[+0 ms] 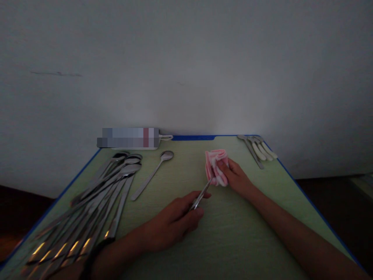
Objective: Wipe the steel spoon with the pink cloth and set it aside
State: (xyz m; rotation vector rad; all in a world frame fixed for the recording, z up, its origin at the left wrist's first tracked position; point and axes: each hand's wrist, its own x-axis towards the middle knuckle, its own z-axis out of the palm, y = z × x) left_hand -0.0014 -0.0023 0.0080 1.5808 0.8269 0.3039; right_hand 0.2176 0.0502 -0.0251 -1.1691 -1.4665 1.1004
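Note:
My left hand [182, 217] is closed around the handle of a piece of metal cutlery [201, 195], which slants up and to the right. Its far end disappears into a folded pink and white cloth [218, 165], so I cannot see whether it is a spoon or a fork. My right hand [234, 177] grips that cloth from the right, with the thumb pressed on its front. Left of my hands, a single metal spoon [154, 173] lies on the table, bowl pointing away from me.
A large pile of long metal spoons [110, 194] covers the left side of the green table [247, 241]. At the far right corner lie several pieces of cutlery [258, 149], some white-handled. A blurred-out box-like object [129, 139] stands at the back left, before a wall [186, 70].

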